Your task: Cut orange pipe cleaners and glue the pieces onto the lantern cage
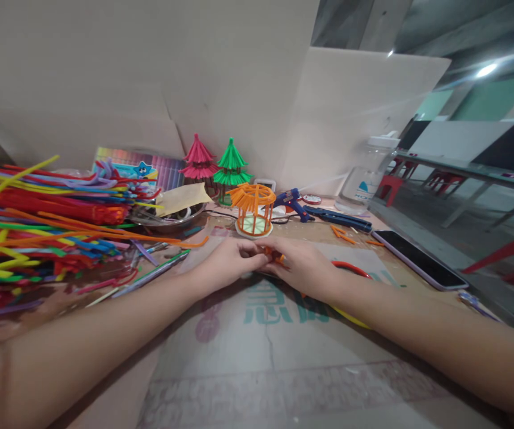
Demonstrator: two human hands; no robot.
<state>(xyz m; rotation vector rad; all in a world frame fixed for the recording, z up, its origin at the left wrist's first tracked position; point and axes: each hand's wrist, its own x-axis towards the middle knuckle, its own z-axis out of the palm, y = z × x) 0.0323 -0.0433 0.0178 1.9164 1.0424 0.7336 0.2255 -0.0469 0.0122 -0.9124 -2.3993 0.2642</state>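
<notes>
1. From here I see the left hand [234, 257] and right hand [309, 265] meeting over the cardboard sheet [239, 357], their fingertips practically together.
2. A small orange piece [280, 258] shows in the gap between the right hand's thumb and fingers, just beside the left fingertips; the rest is hidden, so I can't make out its shape.
3. The right fingers are curled narrowly around that piece. The left thumb and forefinger are drawn close together, but I can't tell whether they grip it too.
4. Right beyond the fingertips, an orange round frame [253, 207] stands upright on its pale base, fringed along the left of its top.
5. A blue glue gun [293, 199] lies behind and to the right of that frame.
6. A red curved handle [352, 266] pokes out beside the right wrist.
7. Coloured pipe cleaners [51, 220] are heaped well left of the hands.
</notes>
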